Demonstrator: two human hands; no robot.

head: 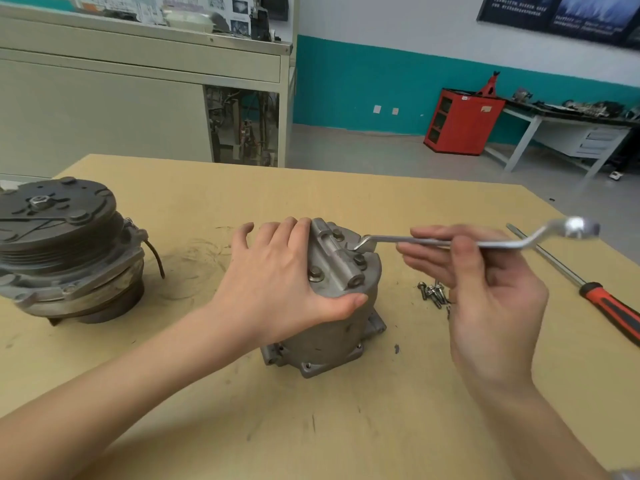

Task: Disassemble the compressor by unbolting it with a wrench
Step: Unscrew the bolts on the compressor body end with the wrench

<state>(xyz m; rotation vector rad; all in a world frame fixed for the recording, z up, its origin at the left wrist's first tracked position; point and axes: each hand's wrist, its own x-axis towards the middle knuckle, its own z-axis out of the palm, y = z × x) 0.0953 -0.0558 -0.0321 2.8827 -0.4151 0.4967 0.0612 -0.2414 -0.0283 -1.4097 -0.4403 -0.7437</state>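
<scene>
**Head view: handling the compressor (332, 320) and wrench (450, 241)**

The compressor stands upright at the centre of the table (346, 427), just ahead of both forearms. It is a cast metal body, so judge it heavy and rigid. Its bare surface may be slippery if oily. The flanged base gives a steady footing, yet wrench torque is likely to turn the body, so hold it from above, across the cover. The left hand (277, 282) does this: the fingers lie over the top and the thumb presses the near edge, gripping the cover. Several bolt heads (316, 273) show on the cover beside that hand.

The right hand (485, 289) pinches the wrench shank between thumb and fingers, near mid-length. The wrench is slim, stiff steel. A grip nearer the far ring end would likely give more leverage. Its near end reaches down onto the far right of the cover.

Loose bolts (433, 294) lie in a small pile just right of the compressor, partly behind the right hand. A screwdriver (609, 303) lies farther right, its handle cut off by the frame edge. A pulley unit (65, 244) stands well apart at left, also cut off.

Not determinable:
- whether the wrench end is seated on a bolt head, because the viewing angle does not settle it
- how many bolts sit beneath the left hand
- the condition of the compressor's rear side
</scene>
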